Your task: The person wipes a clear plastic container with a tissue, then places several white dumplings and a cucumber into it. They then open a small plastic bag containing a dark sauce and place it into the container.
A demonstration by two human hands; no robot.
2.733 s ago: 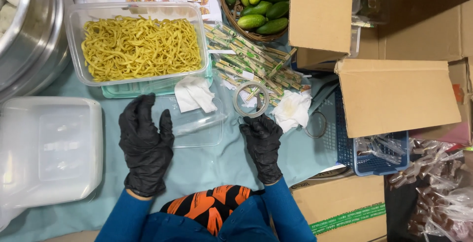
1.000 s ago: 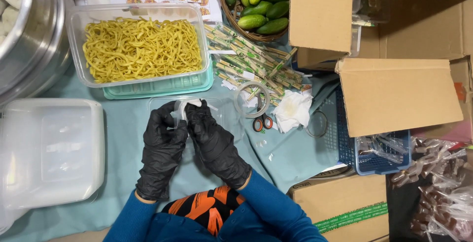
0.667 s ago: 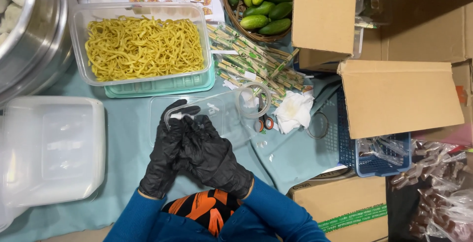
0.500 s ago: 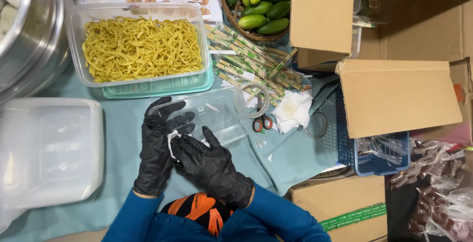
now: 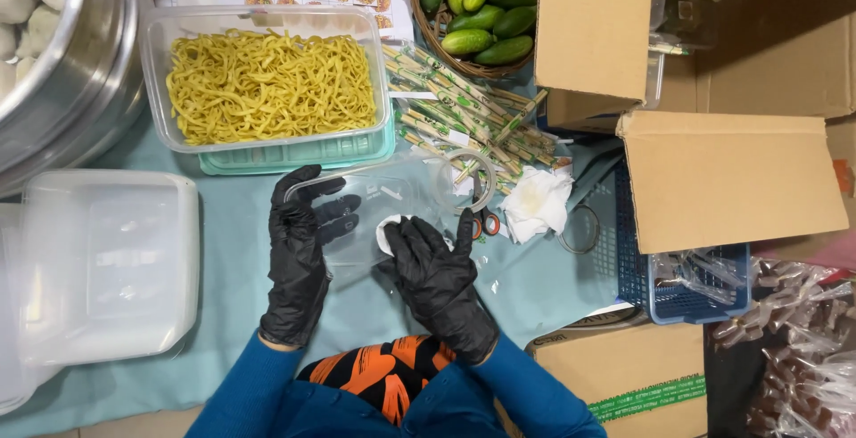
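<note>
Both my hands wear black gloves. My left hand point(image 5: 299, 255) grips the left edge of a clear plastic container point(image 5: 374, 202) lying on the teal cloth. My right hand point(image 5: 437, 278) presses a white tissue point(image 5: 386, 231) against the container's inner surface, fingers spread over it. Just behind stands a clear tub of yellow noodles point(image 5: 272, 86) on a teal tray.
A stack of clear lidded boxes point(image 5: 98, 264) sits left, a steel pot point(image 5: 62, 55) far left. Wrapped chopsticks point(image 5: 464, 117), a tape roll point(image 5: 468, 180), crumpled tissue point(image 5: 535, 202), a cucumber basket point(image 5: 477, 6), cardboard boxes point(image 5: 731, 171) and a blue crate point(image 5: 687, 291) crowd the right.
My hands came together from the cloth, picked up the tissue and the clear container, and the right hand has moved the tissue down into the container.
</note>
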